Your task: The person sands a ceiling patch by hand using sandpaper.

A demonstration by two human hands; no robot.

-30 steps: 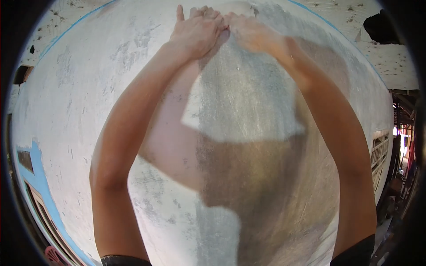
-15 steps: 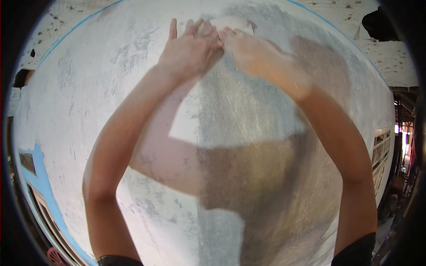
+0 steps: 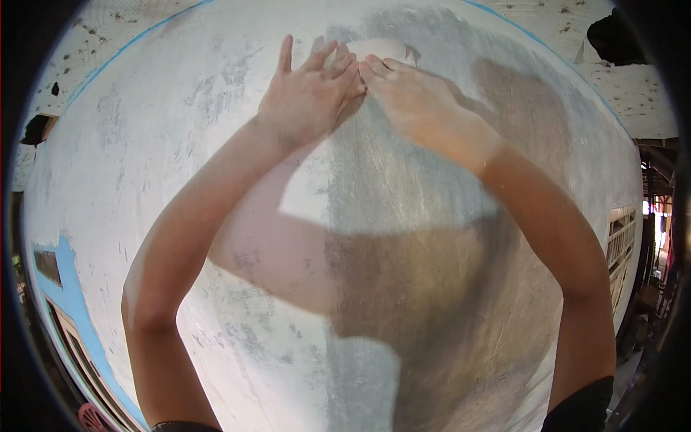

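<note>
High on a painted wall (image 3: 165, 173), my two hands meet at what looks like a pale sheet of sandpaper (image 3: 378, 48). My left hand (image 3: 309, 90) lies against the wall at the sheet's lower left, its outer fingers spread and its inner fingers touching the sheet. From the right, my right hand (image 3: 414, 101) presses bent fingers on the sheet's lower edge. The sheet's right corner curls away from the wall. Where the thumbs are cannot be made out. Grey, worn patches show around and below the hands.
My arms' shadow falls across the wall. A blue-framed opening (image 3: 63, 281) is at the left, with a pink chair (image 3: 92, 417) below it. On the right is a slatted vent (image 3: 621, 237). Overhead, the stained ceiling has a dark hole (image 3: 615, 37).
Both hands and the sheet appear slightly lower in the view, and the elbows sit a little farther apart. The hands keep their hold at the sheet.
</note>
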